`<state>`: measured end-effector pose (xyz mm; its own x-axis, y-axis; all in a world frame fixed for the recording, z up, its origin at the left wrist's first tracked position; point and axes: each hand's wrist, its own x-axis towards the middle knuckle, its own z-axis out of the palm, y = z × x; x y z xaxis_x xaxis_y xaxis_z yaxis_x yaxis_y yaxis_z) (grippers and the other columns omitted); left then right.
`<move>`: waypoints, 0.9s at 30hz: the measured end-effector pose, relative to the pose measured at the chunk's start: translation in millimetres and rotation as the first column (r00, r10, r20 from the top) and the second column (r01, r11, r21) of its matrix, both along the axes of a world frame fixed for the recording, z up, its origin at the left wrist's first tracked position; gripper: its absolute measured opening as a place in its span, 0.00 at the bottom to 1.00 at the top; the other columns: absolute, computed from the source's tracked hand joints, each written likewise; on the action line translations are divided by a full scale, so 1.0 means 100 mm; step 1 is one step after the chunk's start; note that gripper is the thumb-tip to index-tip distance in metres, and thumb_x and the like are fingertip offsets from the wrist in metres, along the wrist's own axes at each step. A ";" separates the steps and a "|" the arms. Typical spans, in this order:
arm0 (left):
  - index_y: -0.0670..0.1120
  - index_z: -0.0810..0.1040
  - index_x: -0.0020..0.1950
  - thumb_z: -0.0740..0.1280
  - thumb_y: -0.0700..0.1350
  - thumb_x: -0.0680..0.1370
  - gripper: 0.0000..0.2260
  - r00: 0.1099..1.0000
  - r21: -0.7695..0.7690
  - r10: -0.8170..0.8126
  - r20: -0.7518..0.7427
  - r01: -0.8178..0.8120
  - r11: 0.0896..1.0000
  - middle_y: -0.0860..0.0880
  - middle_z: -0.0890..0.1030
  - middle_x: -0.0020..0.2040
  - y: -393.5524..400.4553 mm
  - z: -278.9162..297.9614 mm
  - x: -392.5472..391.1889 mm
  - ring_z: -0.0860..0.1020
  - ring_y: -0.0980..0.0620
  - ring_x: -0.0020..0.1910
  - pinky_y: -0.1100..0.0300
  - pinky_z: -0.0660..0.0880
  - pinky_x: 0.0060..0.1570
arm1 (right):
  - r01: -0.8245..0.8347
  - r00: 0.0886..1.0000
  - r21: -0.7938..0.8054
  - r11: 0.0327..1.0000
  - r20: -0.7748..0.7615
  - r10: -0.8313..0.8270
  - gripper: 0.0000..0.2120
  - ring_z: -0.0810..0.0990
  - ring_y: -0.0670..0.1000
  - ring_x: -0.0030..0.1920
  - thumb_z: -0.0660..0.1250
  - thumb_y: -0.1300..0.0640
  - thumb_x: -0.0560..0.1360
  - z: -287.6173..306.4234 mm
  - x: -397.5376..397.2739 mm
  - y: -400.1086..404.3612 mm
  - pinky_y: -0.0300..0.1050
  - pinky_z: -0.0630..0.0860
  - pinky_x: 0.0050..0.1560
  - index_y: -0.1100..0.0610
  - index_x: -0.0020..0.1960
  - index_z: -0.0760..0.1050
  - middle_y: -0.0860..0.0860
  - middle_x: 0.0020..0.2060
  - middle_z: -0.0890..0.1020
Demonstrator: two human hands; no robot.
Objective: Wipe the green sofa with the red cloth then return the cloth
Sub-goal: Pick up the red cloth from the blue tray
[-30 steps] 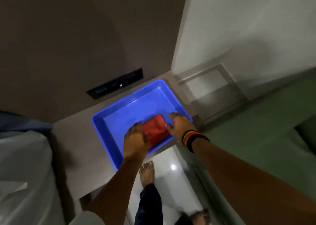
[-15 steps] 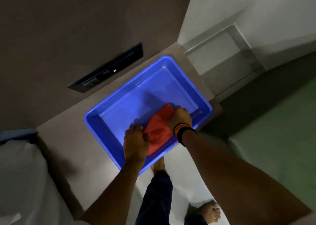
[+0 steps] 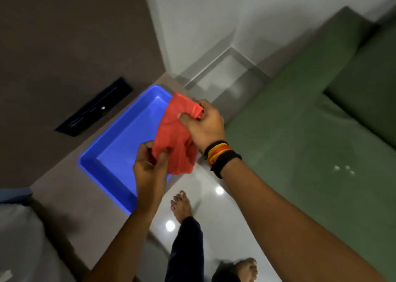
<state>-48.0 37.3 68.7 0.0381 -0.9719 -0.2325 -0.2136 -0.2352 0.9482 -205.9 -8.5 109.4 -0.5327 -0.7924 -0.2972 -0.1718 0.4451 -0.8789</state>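
Note:
The red cloth (image 3: 174, 136) hangs partly unfolded in the air above the right end of the blue tray (image 3: 120, 144). My left hand (image 3: 150, 166) pinches its lower left corner. My right hand (image 3: 205, 125), with bands on the wrist, grips its upper right corner. The green sofa (image 3: 300, 118) lies to the right, its seat cushion just beyond my right forearm. The blue tray holds nothing that I can see and rests on a brown ledge (image 3: 64, 196).
A black wall panel (image 3: 94, 108) sits behind the tray. A white covered object (image 3: 19, 245) is at the lower left. Glossy white floor (image 3: 214, 206) and my bare feet show below. A white wall corner stands behind the sofa.
Both hands have lifted the red cloth out of the blue tray and spread it open. The view has swung right, showing more of the green sofa.

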 end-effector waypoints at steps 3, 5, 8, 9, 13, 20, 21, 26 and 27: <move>0.46 0.78 0.57 0.68 0.47 0.75 0.11 0.998 -0.027 -0.051 -0.045 0.049 0.998 0.51 0.80 0.43 0.42 0.30 -0.65 0.77 0.59 0.40 0.64 0.77 0.42 | 0.216 0.976 -0.095 0.972 0.005 -0.217 0.11 0.83 0.53 0.41 0.77 0.54 0.69 0.30 -0.52 0.56 0.52 0.82 0.50 0.55 0.46 0.78 0.50 0.37 0.85; 0.47 0.79 0.55 0.68 0.46 0.75 0.10 0.991 -0.008 -0.113 -0.073 0.113 0.994 0.52 0.79 0.42 0.76 0.36 -1.10 0.76 0.62 0.38 0.67 0.76 0.40 | 0.354 0.934 -0.124 0.927 0.003 -0.356 0.16 0.85 0.53 0.46 0.78 0.53 0.68 0.34 -0.92 0.98 0.53 0.82 0.55 0.50 0.53 0.77 0.46 0.41 0.85; 0.50 0.79 0.54 0.70 0.49 0.76 0.08 0.967 0.065 -0.238 -0.087 0.244 0.968 0.54 0.82 0.42 1.27 0.29 -1.67 0.79 0.58 0.40 0.60 0.78 0.41 | 0.506 0.860 -0.116 0.855 -0.015 -0.510 0.21 0.84 0.53 0.47 0.80 0.53 0.67 0.20 -1.52 1.62 0.57 0.81 0.59 0.47 0.56 0.75 0.42 0.42 0.82; 0.50 0.78 0.53 0.71 0.46 0.77 0.06 0.954 0.097 -0.285 -0.090 0.293 0.951 0.55 0.81 0.42 1.43 0.22 -1.84 0.78 0.61 0.39 0.63 0.78 0.40 | 0.538 0.839 -0.096 0.838 -0.042 -0.543 0.22 0.84 0.53 0.48 0.80 0.52 0.67 0.13 -1.68 1.81 0.58 0.80 0.59 0.48 0.56 0.74 0.43 0.43 0.82; 0.54 0.73 0.52 0.69 0.40 0.81 0.09 0.863 0.285 -0.498 -0.079 0.499 0.819 0.54 0.81 0.46 1.94 -0.02 -2.35 0.81 0.56 0.43 0.58 0.81 0.42 | 0.619 0.782 0.033 0.784 -0.110 -0.613 0.24 0.84 0.57 0.53 0.80 0.48 0.66 -0.27 -2.13 2.43 0.58 0.80 0.60 0.51 0.57 0.76 0.50 0.49 0.85; 0.53 0.76 0.46 0.68 0.52 0.83 0.08 0.599 0.229 -0.751 0.278 0.718 0.658 0.53 0.81 0.40 2.04 -0.78 -2.65 0.76 0.59 0.34 0.64 0.68 0.33 | 0.516 0.855 0.153 0.843 -0.157 -0.495 0.23 0.82 0.52 0.56 0.78 0.49 0.72 -1.09 -2.64 2.88 0.54 0.78 0.66 0.52 0.64 0.76 0.47 0.52 0.85; 0.51 0.78 0.49 0.65 0.54 0.84 0.09 0.553 0.164 -0.733 0.397 0.743 0.649 0.51 0.83 0.43 1.95 -0.90 -2.70 0.77 0.56 0.38 0.64 0.67 0.35 | 0.484 0.869 0.177 0.857 -0.216 -0.446 0.31 0.80 0.54 0.65 0.76 0.46 0.74 -1.21 -2.67 2.89 0.54 0.75 0.71 0.54 0.72 0.71 0.52 0.63 0.82; 0.43 0.80 0.68 0.57 0.48 0.84 0.18 0.421 -0.178 -0.549 0.722 0.880 0.441 0.41 0.83 0.64 1.25 -1.59 -3.22 0.81 0.37 0.63 0.45 0.73 0.69 | 0.228 0.829 0.389 0.893 -0.558 0.031 0.38 0.48 0.59 0.84 0.57 0.35 0.79 -1.86 -2.51 2.84 0.67 0.53 0.81 0.47 0.83 0.47 0.55 0.84 0.48; 0.42 0.78 0.71 0.56 0.47 0.84 0.20 0.392 -0.205 -0.555 0.733 0.907 0.369 0.39 0.81 0.69 1.11 -1.73 -3.39 0.79 0.37 0.69 0.45 0.69 0.74 | 0.181 0.798 0.439 0.880 -0.588 0.130 0.36 0.46 0.59 0.84 0.54 0.36 0.80 -1.98 -2.46 2.81 0.70 0.51 0.80 0.45 0.83 0.46 0.53 0.84 0.47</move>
<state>-387.0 148.2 -103.9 -0.8297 -0.5529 0.0764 -0.4455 0.7385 0.5061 -451.9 272.1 -89.1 -0.7392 -0.6306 -0.2365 -0.5618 0.7710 -0.3000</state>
